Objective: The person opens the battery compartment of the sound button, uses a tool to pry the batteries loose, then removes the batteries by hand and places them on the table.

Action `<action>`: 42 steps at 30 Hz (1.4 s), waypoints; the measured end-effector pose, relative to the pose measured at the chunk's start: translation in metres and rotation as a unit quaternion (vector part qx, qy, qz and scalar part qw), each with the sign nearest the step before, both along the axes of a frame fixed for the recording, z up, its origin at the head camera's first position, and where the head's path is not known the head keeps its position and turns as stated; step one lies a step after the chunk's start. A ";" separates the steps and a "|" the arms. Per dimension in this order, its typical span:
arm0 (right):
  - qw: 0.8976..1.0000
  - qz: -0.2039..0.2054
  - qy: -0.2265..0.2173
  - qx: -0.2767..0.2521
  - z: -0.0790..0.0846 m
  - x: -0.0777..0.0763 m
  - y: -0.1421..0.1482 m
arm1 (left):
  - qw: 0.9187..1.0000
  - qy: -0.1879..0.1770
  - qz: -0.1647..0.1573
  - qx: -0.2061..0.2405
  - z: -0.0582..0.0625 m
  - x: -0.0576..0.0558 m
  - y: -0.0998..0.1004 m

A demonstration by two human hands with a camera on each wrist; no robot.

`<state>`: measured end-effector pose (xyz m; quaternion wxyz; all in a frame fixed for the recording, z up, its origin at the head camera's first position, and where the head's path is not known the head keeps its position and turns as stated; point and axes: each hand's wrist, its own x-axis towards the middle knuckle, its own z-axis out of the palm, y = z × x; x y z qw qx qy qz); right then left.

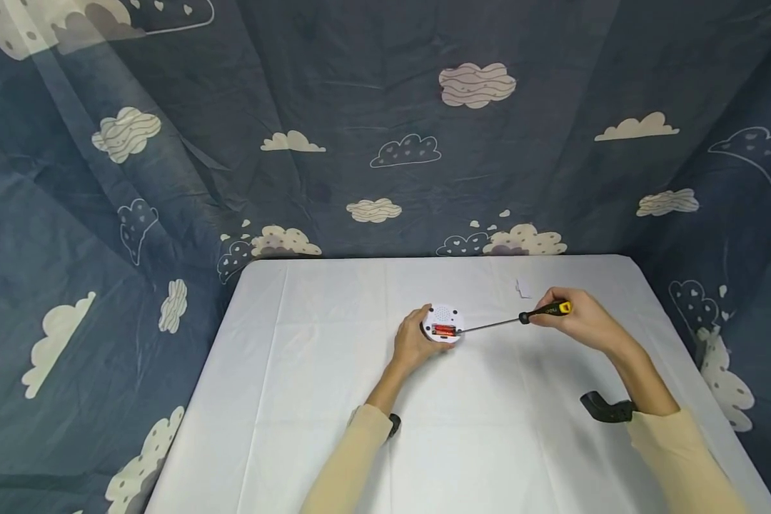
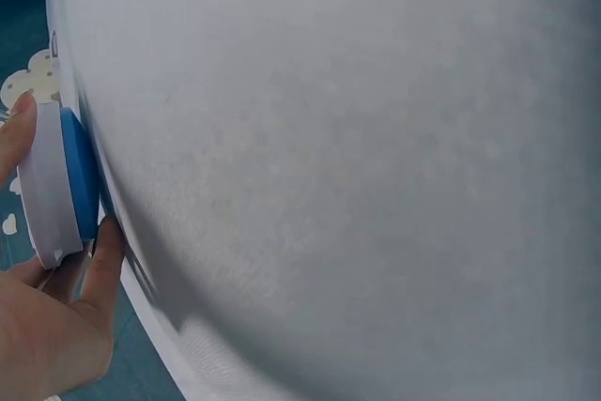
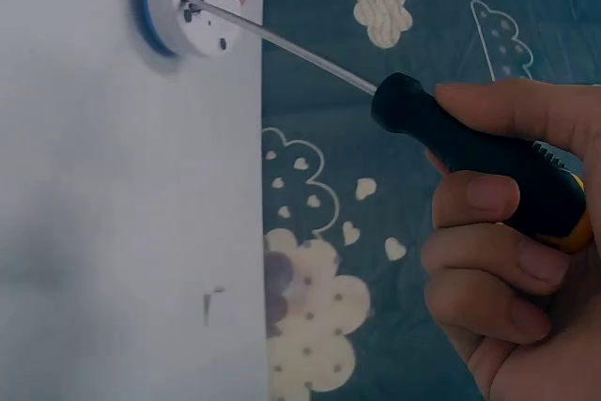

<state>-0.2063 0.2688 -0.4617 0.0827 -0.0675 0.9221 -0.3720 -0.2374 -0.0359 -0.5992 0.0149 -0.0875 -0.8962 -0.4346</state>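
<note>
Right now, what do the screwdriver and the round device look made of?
Screwdriver shaft: metal, probably steel; thin, grey, slight sheen.
Handle: likely plastic, maybe rubber-coated; mostly black, dull, ridged near its yellow end.
Round device: seems hard plastic; smooth white shell. Its blue part: smooth; plastic or rubber, can't tell.

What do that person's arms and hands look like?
The left sleeve and right sleeve are plain pale yellow. A small black piece shows by the left sleeve's end; a bigger, curved black piece sticks out by the right one. The left hand and right hand wear no gloves.
</note>
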 end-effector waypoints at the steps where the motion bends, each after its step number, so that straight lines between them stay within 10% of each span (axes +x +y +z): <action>1: 1.000 0.005 0.002 0.002 0.002 0.000 -0.002 | 1.000 0.002 -0.002 0.001 0.000 0.000 0.000; 20: 0.999 -0.019 0.027 -0.015 -0.010 -0.009 0.002 | 0.999 0.002 -0.023 0.025 0.001 -0.003 -0.003; 32: 0.990 -0.081 -0.002 -0.117 -0.064 0.010 0.028 | 0.999 -0.005 -0.021 0.030 0.001 -0.003 -0.003; 42: 0.962 -0.156 -0.096 -0.201 -0.101 0.021 0.037 | 0.998 -0.011 -0.016 0.062 -0.001 -0.005 -0.003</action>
